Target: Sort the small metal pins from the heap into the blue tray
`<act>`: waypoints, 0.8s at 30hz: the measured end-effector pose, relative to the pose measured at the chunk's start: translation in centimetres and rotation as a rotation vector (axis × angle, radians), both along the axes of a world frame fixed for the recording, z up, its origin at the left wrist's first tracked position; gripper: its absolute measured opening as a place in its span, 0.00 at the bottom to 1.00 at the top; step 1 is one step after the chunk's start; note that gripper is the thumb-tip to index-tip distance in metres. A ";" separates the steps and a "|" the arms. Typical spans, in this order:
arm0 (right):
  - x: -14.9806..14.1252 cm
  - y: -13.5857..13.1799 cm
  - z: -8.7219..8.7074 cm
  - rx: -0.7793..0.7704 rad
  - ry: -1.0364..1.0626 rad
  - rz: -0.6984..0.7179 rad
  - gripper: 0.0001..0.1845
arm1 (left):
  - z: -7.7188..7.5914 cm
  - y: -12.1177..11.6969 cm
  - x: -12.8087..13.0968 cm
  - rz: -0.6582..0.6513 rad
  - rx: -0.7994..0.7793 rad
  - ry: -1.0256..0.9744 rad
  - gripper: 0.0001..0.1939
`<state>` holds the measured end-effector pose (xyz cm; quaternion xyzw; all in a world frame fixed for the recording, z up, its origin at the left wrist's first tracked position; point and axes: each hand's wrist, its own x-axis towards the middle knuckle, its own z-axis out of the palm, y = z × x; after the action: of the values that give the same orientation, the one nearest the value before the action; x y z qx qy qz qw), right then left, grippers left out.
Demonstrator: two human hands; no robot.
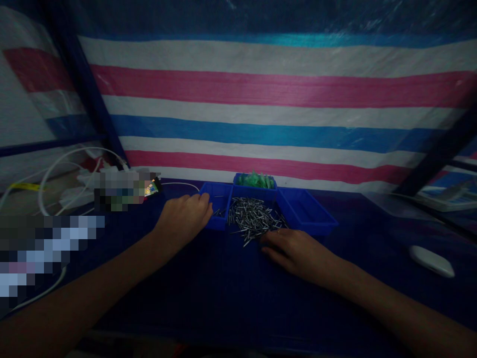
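A pile of thin silver nail-like metal pieces lies on the dark blue table between the blue bins. My left hand is closed over the near left side of the left blue bin, where a few similar pieces lie inside. Whatever its curled fingers hold is hidden. At the near right edge of the pile, my right hand has its thumb and fingertips drawn in together beside the pieces. What is between them is too dark to make out.
A right blue bin and a back bin holding green plastic-looking items flank the pile. White cables and a lit screen are at left. A white oval case lies right. Striped sheeting hangs behind.
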<state>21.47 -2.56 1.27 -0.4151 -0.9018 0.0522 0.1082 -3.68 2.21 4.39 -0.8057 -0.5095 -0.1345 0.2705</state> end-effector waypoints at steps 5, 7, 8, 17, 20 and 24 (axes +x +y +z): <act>-0.2 0.0 0.0 0.018 -0.007 -0.004 0.05 | -0.7 -1.4 1.2 -0.445 -0.175 0.145 0.12; -0.2 0.0 0.1 0.021 -0.006 0.000 0.04 | -1.4 -2.3 2.0 -0.590 -0.315 0.110 0.10; -0.2 -0.1 0.1 0.021 -0.006 0.003 0.04 | -1.8 -2.6 2.3 -0.606 -0.380 0.098 0.09; -0.2 -0.2 0.1 0.023 -0.014 0.008 0.05 | -4.2 -1.9 2.9 -0.449 -0.473 0.004 0.14; -0.2 -0.3 0.1 0.026 -0.026 0.008 0.05 | -4.3 -2.0 2.9 -0.456 -0.492 0.017 0.15; -0.2 -0.4 0.2 0.037 -0.038 0.010 0.05 | -4.3 -2.0 2.9 -0.472 -0.482 0.012 0.13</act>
<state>21.22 -2.96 1.43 -0.4093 -0.9066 0.0283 0.0986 -0.74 0.18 0.10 -0.9429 -0.3246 -0.0643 0.0368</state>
